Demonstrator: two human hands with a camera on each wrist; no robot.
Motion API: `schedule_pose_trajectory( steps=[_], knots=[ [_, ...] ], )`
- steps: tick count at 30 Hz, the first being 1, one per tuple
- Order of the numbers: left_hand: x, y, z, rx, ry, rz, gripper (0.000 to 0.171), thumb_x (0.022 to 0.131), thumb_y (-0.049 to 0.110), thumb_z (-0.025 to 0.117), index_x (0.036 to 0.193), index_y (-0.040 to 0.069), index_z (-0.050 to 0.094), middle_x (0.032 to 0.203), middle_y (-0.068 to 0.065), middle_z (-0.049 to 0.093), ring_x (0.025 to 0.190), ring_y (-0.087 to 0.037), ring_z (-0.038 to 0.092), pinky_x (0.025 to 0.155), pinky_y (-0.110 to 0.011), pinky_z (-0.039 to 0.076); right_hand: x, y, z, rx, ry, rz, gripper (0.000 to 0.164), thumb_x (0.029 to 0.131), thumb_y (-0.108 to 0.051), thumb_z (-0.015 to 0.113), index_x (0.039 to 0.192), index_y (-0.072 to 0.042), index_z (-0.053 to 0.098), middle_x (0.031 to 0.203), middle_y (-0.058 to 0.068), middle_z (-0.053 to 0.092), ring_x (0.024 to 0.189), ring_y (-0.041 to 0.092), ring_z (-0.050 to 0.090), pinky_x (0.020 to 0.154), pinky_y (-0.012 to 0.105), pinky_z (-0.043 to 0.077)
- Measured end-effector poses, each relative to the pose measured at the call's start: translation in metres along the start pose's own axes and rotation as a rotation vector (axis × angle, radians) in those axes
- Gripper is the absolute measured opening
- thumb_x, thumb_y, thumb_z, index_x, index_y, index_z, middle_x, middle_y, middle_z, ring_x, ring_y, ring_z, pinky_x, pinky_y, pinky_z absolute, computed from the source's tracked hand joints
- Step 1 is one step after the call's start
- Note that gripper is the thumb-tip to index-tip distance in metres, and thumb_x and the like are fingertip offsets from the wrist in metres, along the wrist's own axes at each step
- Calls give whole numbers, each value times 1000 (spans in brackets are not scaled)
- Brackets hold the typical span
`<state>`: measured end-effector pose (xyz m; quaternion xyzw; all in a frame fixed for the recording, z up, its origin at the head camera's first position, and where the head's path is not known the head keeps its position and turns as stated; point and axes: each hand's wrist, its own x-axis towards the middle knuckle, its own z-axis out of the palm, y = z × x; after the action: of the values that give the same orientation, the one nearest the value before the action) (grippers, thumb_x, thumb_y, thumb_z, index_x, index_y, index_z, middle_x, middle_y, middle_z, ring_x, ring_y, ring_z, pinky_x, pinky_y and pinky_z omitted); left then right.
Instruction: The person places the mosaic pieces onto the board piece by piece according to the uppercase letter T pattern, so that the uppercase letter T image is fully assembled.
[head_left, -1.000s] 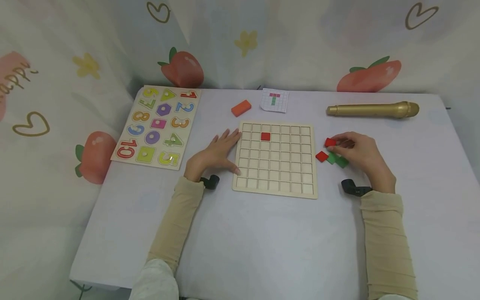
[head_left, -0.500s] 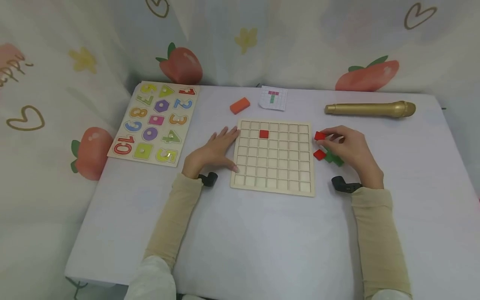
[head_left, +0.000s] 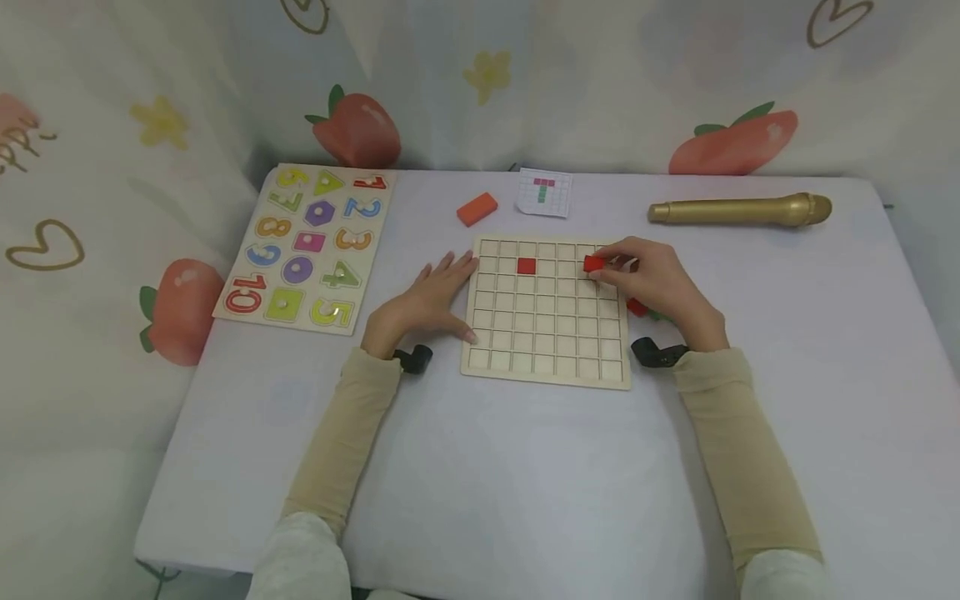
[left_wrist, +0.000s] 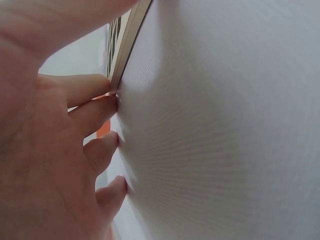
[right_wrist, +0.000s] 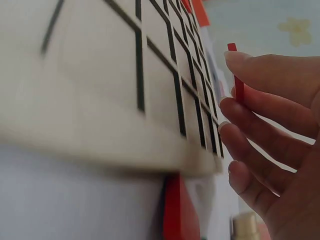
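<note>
A pale wooden grid board (head_left: 546, 325) lies on the table, with one red square tile (head_left: 527, 266) set in a cell of its second row. My right hand (head_left: 656, 271) pinches another red tile (head_left: 593, 263) between thumb and fingers over the board's upper right cells; the right wrist view shows that tile (right_wrist: 238, 75) edge-on. My left hand (head_left: 420, 304) is spread along the board's left edge, thumb and fingertips touching it. Below my right hand, a loose red tile (head_left: 637, 307) and a green tile (head_left: 660, 316) lie beside the board, partly hidden.
Behind the board lie an orange block (head_left: 477, 209) and a small card (head_left: 543, 192) with a pink and green T pattern. A number-and-shape puzzle board (head_left: 303, 250) lies at left. A gold microphone (head_left: 740, 210) is at the back right, before a printed curtain (head_left: 585, 92).
My right hand has carried the pinched red tile leftward from beside the loose tiles to over the board. My left hand stays at the board's edge.
</note>
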<state>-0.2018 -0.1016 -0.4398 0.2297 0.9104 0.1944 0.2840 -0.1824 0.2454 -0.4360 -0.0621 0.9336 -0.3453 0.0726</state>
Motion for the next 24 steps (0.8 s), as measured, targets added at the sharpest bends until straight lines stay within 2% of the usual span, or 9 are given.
schedule_pose_trajectory(
  steps=[6, 11, 21, 24],
  knots=[
    [-1, -1, 1, -10, 1, 6, 128, 75, 43, 91, 167, 16, 7, 175, 1, -2, 161, -21, -12, 131, -44, -8, 14, -15, 9, -15, -63, -33, 39, 95, -27, 74, 126, -5, 71, 113, 16, 69, 101, 31, 61, 84, 41, 48],
    [2, -3, 2, -8, 3, 7, 128, 75, 44, 91, 167, 17, 6, 175, 2, -2, 161, -20, -12, 131, -43, -8, 23, -22, 16, -31, -94, -83, 35, 95, -22, 74, 125, -3, 72, 114, 18, 70, 100, 31, 61, 86, 43, 49],
    [2, -2, 2, -4, 10, -1, 128, 74, 43, 91, 167, 17, 7, 175, 2, -1, 161, -20, -12, 131, -43, -8, 36, -35, 28, -83, -111, -146, 33, 93, -18, 75, 121, -1, 74, 107, 17, 71, 91, 29, 59, 77, 38, 48],
    [1, -2, 2, -7, 9, 0, 128, 75, 43, 91, 167, 17, 7, 175, 2, -1, 161, -19, -12, 131, -43, -8, 39, -38, 31, -126, -126, -136, 33, 94, -19, 74, 122, -2, 73, 107, 16, 70, 91, 29, 58, 77, 38, 48]
  ],
)
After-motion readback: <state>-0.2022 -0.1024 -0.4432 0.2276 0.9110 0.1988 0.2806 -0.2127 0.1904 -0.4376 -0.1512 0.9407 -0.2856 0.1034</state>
